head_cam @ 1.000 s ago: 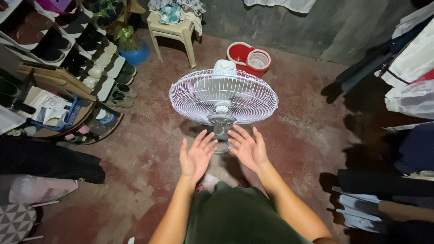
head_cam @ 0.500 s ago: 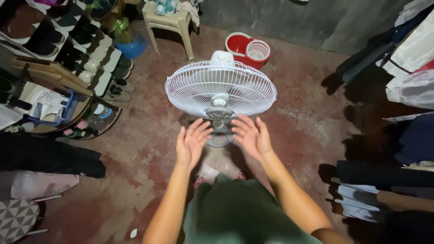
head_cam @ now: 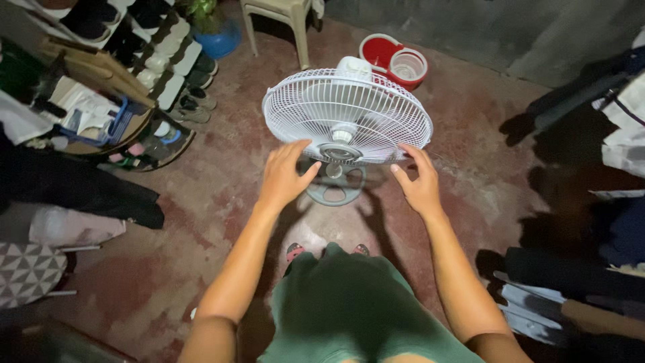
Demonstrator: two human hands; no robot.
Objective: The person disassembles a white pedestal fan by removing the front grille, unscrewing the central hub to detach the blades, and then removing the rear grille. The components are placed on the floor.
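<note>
Item: white electric fan, grille tilted face-up, standing on its round grey base on the red-brown concrete floor, at the centre of the scene.

Left hand: at 7 o'clock of the grille, back of hand up, fingers loosely spread, fingertips at the lower-left rim of the grille; whether they touch it cannot be told. Nothing grasped. A second ago it was palm-up and lower, short of the fan; it has since turned over and come forward.

Right hand: at 4 o'clock of the grille, fingers open and curved, fingertips at the lower-right rim; contact is uncertain. Nothing grasped. Earlier it sat close beside the left hand, palm up, below the hub; the two hands are now apart, one on either side of the grille.

Surroundings: red mop bucket at 1 o'clock behind the fan; beige plastic stool at 11 o'clock; shoe rack at 10 o'clock; blue pot with plant beside it; hanging clothes at 3 o'clock.
</note>
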